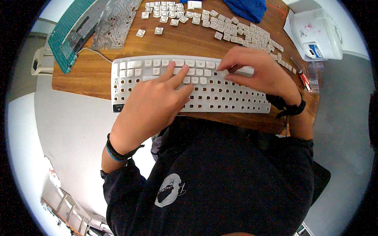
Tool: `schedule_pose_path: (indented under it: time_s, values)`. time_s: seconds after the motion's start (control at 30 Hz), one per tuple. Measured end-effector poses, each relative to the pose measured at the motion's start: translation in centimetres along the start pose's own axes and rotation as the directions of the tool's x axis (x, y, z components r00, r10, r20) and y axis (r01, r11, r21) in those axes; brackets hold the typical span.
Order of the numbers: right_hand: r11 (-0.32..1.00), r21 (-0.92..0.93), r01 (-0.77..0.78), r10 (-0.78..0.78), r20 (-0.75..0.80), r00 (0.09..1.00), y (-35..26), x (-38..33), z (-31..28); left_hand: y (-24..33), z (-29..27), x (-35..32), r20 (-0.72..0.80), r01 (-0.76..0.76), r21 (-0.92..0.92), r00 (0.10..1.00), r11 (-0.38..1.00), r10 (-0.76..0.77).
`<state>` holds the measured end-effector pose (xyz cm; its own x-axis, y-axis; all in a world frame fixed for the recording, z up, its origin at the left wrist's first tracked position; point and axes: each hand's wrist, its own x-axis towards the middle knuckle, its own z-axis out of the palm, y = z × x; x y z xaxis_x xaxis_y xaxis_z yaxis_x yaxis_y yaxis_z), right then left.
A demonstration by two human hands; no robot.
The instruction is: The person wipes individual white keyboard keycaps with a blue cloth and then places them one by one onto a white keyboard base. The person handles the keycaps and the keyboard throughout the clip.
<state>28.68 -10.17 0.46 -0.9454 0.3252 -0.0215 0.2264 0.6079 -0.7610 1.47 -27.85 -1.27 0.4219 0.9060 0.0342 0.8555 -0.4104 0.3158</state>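
A white keyboard frame (244, 111) lies in front of me on the wooden table. White keycaps (200, 63) fill much of its far rows, while bare sockets show across the nearer rows and the right side. My left hand (157, 96) lies over the left-middle part, open, index and middle fingers stretched onto the keycaps; its thumb side covers some sockets. Over the far right part, my right hand (258, 69) is closed in a pinch, its fingertips on a small white keycap (222, 73) just above the sockets. That hand hides part of the far right rows.
Loose keycaps (252, 35) spread along the back of the table. At the back left are a green cutting mat (59, 47) and a clear circuit sheet (114, 25). A blue cloth (248, 8), a white container (318, 33) and a red-handled screwdriver (304, 80) sit toward the right.
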Motion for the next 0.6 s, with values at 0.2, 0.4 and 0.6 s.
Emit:
schedule_pose_path:
  time_s: [0.2,0.4,0.6]
  values:
    - [0.982,-0.140,0.127,-0.132,-0.033,0.991,0.3,-0.5,3.6,0.8,0.2,0.3,-0.010,0.020,0.093,1.000,0.995,-0.019]
    - [0.973,-0.208,0.097,-0.118,-0.093,0.989,-0.5,-0.2,4.7,0.9,0.8,0.3,-0.024,0.006,0.137,1.000,0.991,-0.003]
    - [0.962,-0.269,0.042,-0.064,-0.073,0.995,-1.3,-0.4,4.6,0.8,0.8,0.2,-0.010,0.009,0.139,1.000,0.990,-0.008]
